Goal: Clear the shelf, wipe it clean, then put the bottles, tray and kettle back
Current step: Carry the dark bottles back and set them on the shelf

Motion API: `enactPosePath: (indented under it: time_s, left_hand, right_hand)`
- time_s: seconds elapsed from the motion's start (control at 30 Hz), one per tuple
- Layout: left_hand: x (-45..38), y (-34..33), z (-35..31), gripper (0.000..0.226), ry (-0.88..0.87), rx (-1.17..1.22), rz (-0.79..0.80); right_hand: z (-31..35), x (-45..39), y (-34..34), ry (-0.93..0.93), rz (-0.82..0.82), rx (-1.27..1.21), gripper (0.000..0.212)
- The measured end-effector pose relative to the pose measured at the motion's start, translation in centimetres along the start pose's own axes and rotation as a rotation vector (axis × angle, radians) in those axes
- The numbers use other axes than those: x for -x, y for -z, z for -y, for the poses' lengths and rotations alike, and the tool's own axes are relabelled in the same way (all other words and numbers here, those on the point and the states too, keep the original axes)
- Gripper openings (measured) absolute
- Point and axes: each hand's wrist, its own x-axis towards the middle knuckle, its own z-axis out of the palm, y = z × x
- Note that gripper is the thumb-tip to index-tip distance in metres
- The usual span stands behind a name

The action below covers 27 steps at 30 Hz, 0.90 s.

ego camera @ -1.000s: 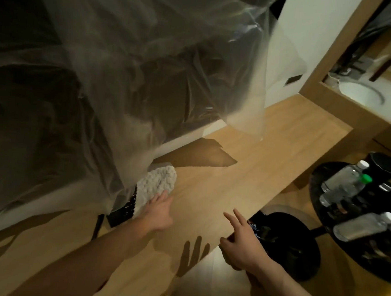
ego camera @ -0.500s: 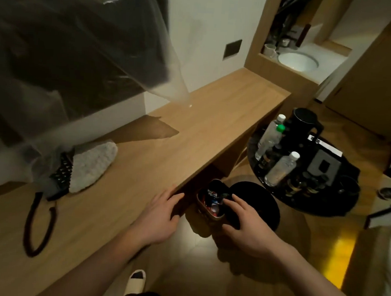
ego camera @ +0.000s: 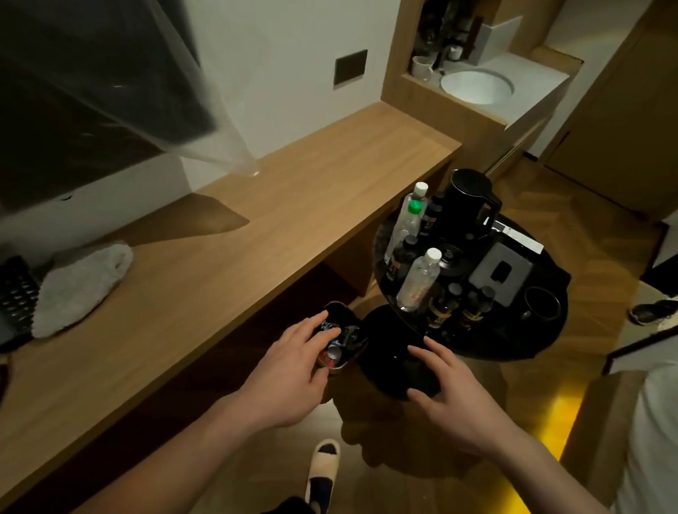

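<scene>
Shelf (ego camera: 252,227) unchanged; left hand (ego camera: 291,369) now off edge, over tray (ego camera: 343,350).

Beyond me a white wall (ego camera: 262,53), herringbone wood floor (ego camera: 594,216), a washbasin (ego camera: 477,86) and yellow floor glow (ego camera: 549,428)

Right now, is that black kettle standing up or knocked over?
Upright. The black kettle stands on the round black table, lid on top and handle at its side, beside the clear bottles.
</scene>
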Motion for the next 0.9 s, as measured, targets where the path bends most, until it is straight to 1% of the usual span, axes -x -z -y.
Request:
enactPosePath:
  time_s: [0.3,0.4,0.5,0.7,0.77,0.9]
  left_hand:
    - [-11.5,-2.8,-6.3,0.061,-0.149,0.051,0.057]
    - [-14.7,-3.5,-8.4,0.062,-0.192,0.037,0.077]
    - [-17.3,-4.6,-10.2,0.063,-0.196,0.037,0.088]
    - [-22.7,-9.0,-13.4,0.071,-0.099,0.039,0.051]
    - [-24.2,-10.6,-14.4,0.072,-0.031,0.034,0.027]
    - [-26.6,-13.9,-16.0,0.071,0.134,0.030,0.006]
  right_hand:
    - [-6.6,-3.6,6.7,-0.109,-0.091,0.059,0.066]
    - [-8.8,-4.9,8.6,-0.131,-0.092,0.048,0.067]
    - [-11.1,-6.4,10.1,-0.131,-0.071,0.051,0.067]
    - [-17.0,-12.1,12.1,-0.074,-0.026,0.072,0.074]
    - [-18.5,-14.3,12.7,-0.038,0.015,0.109,0.076]
    - [-20.9,-18.7,13.4,0.092,0.121,0.185,0.076]
